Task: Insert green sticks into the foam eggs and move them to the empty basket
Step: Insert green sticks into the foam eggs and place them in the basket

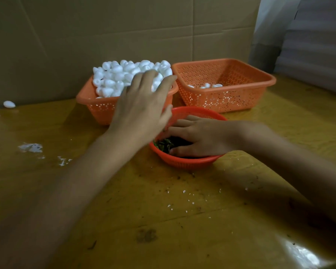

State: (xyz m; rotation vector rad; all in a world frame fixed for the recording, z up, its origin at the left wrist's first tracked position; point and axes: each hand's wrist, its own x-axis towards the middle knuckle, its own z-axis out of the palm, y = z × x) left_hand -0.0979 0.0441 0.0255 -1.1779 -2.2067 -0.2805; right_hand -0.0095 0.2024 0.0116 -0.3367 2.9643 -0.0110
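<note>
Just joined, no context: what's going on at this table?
A person is working bare-handed at a wooden table. The left hand reaches over the pile of foam eggs in the full orange basket, fingers spread. The right hand is down in the small round bowl among the green sticks; whether it pinches one is unclear. The second orange basket, to the right, holds only a few eggs. One stray egg lies at the table's far left.

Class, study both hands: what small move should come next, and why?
Probably close the left hand on one foam egg from the heaped basket: it hovers open over them, while the right hand reaches among the green sticks in the round basket.
</note>
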